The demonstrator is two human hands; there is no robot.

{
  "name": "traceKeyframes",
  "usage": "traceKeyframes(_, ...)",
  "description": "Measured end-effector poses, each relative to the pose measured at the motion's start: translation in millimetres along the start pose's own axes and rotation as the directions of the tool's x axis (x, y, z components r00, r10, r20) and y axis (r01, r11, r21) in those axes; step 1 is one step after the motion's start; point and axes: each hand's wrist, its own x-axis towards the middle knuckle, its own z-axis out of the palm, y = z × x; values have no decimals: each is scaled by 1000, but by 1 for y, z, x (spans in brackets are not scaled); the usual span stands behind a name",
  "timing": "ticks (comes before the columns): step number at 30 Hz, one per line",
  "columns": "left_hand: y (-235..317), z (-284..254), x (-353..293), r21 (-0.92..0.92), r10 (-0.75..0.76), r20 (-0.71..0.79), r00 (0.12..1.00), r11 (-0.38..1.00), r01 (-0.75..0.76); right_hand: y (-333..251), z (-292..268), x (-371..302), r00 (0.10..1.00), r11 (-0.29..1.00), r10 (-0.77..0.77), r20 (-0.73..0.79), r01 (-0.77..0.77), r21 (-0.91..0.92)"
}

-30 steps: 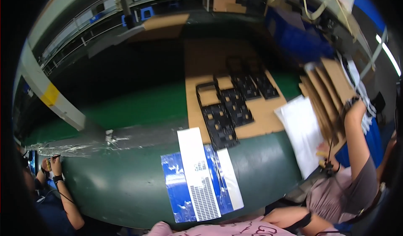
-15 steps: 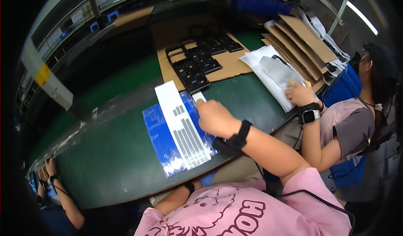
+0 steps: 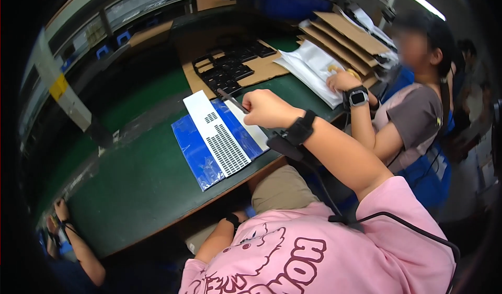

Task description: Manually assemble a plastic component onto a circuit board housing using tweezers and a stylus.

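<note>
My right hand (image 3: 269, 108) is closed, thumb and fingers gripping a thin dark stick-like tool (image 3: 232, 100) whose exact kind I cannot make out. The hand hovers above the far right part of a blue film-covered pad (image 3: 192, 150). A long white panel (image 3: 222, 140) with rows of small rectangular openings, like a keyboard frame, lies slantwise across that pad. Beside it, partly under my right hand, is a plain pale strip (image 3: 257, 134). My left hand (image 3: 242, 215) is low by the table's near edge; its fingers are hidden.
Black plastic frames (image 3: 225, 66) rest on flat cardboard (image 3: 261, 73) farther back. At right, a co-worker's hand (image 3: 342, 79) touches white packing sheets (image 3: 308, 66) beside stacked cardboard (image 3: 345, 35). Another person's hand (image 3: 61, 209) is on the green table's (image 3: 120, 189) left end.
My right hand has lifted off the pale strip area, and the dark stick now shows in its fingers. The whole view has shifted; the white panel still lies on the blue pad.
</note>
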Motion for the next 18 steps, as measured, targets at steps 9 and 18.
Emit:
traceKeyframes(9, 156, -96, -38, 8, -408, 6, 913, 913, 408, 36, -24, -85, 993, 480, -51, 104, -67, 875)
traceKeyframes(18, 370, -262, -11, -47, 60, -390, 919, 995, -85, 97, 48, -33, 998, -112, -64, -9, 2, 994)
